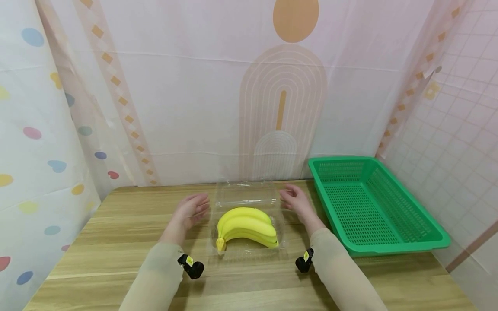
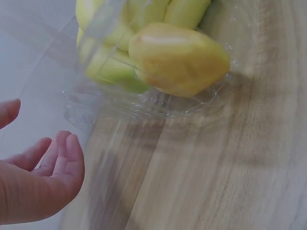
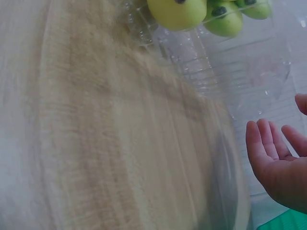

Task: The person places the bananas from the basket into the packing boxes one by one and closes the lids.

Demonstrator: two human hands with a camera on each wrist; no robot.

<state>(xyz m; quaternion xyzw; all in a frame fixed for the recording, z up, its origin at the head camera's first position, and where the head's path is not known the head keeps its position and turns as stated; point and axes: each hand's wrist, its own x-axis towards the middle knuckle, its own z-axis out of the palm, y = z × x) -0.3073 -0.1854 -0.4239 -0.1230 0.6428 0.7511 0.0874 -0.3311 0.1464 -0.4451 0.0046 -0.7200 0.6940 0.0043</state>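
A bunch of yellow bananas (image 1: pixel 247 226) lies in the base of a clear plastic clamshell box (image 1: pixel 249 255), its stem toward the left. The box's clear lid (image 1: pixel 245 193) is raised open at the far side. My left hand (image 1: pixel 191 209) is beside the box's left edge, fingers loosely bent and holding nothing. On the opposite side, my right hand (image 1: pixel 296 201) is near the lid's right edge, also holding nothing. In the left wrist view the banana stem (image 2: pixel 180 60) faces the camera; the right wrist view shows the dark banana tips (image 3: pixel 219 12).
A green plastic basket (image 1: pixel 389 250) with slotted walls stands at the right of the wooden table (image 1: pixel 116 259), close to my right forearm. A patterned curtain (image 1: pixel 186 108) hangs behind the table, with further cloth at both sides.
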